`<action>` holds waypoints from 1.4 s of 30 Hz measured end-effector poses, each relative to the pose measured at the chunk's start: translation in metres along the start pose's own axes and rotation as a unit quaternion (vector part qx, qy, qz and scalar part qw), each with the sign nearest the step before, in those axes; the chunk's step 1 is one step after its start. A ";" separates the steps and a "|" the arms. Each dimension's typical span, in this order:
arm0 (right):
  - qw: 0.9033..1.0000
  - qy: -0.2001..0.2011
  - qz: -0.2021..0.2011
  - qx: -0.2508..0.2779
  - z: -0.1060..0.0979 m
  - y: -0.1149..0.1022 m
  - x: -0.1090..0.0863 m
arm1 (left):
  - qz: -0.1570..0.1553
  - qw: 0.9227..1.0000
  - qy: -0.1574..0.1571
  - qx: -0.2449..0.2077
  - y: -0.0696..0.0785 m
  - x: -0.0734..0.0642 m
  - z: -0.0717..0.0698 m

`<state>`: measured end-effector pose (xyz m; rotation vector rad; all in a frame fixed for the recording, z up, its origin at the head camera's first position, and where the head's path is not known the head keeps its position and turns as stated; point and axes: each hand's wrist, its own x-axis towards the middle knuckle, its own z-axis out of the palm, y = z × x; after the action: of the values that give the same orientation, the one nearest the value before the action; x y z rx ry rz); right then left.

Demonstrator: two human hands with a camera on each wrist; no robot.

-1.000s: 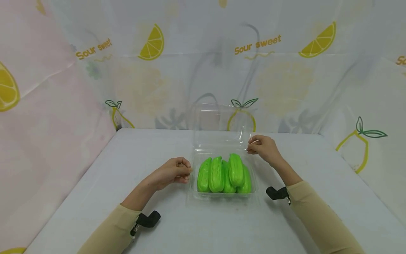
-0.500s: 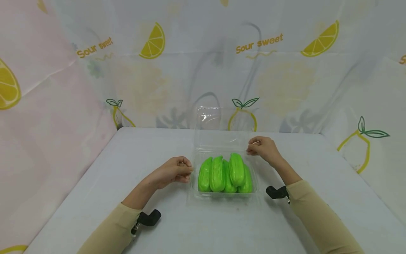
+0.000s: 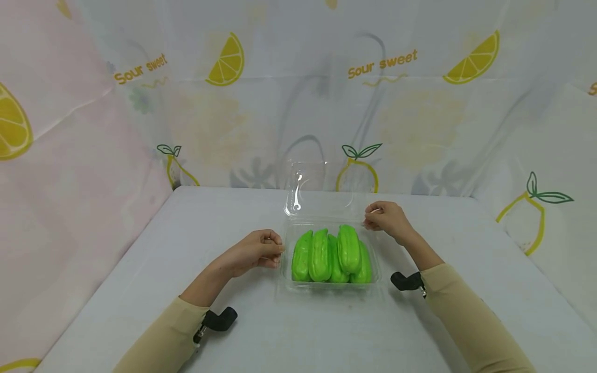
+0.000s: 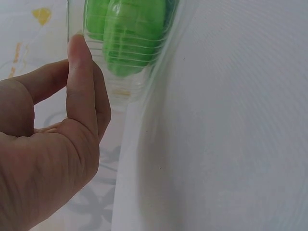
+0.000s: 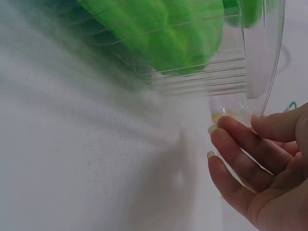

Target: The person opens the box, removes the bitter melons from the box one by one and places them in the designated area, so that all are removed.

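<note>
Legible text: orange lettering (image 3: 141, 69) reads "Sour sweet" at the upper left of the backdrop sheet (image 3: 298, 111), and repeats right of centre. A further fragment at the right edge is cut off.

The clear clamshell container (image 3: 331, 286) sits at the middle of the white table (image 3: 303, 336), between both hands. Its hinged lid (image 3: 322, 203) stands raised behind the base. Five green ribbed fruits (image 3: 320, 256) are visible in the base, most lying side by side, one resting partly over its neighbours.

Left hand (image 3: 254, 254): thumb and forefinger pinch the rim at the container's left side; the remaining fingers (image 4: 103, 106) fold behind the thumb.

Right hand (image 3: 392, 220): positioned at the rear right corner, near the hinge. The thumb tip meets the rim; three fingers (image 5: 240, 159) are bent and slightly spread. Whether the forefinger, partly hidden behind the thumb, pinches the rim cannot be told.

Lid outline: faint against the sheet. Both wrist views crop the container. Both tan sleeves (image 3: 160, 339) run out of the head view.
</note>
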<state>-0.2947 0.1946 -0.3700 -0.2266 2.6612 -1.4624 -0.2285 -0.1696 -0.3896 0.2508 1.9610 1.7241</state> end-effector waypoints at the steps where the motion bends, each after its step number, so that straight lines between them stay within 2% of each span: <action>1: 1.000 -0.001 0.002 -0.001 0.000 -0.001 0.000 | 0.000 1.000 0.000 -0.001 0.000 0.000 0.000; 9: 1.000 -0.003 0.008 -0.012 0.000 -0.005 0.000 | -0.001 1.000 0.001 -0.003 0.001 -0.001 0.000; 20: 1.000 -0.012 0.022 0.006 0.001 -0.006 0.001 | 0.002 1.000 -0.002 0.004 0.002 -0.002 0.000; 36: 0.998 -0.027 0.062 0.012 0.002 0.000 0.001 | 0.010 1.000 -0.006 0.013 0.000 -0.001 -0.001; 42: 0.998 -0.036 0.053 0.012 0.000 0.003 0.003 | 0.009 1.000 -0.006 0.012 0.000 -0.001 0.000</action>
<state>-0.2976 0.1957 -0.3728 -0.1308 2.5560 -1.4249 -0.2280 -0.1703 -0.3890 0.2871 1.9774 1.7069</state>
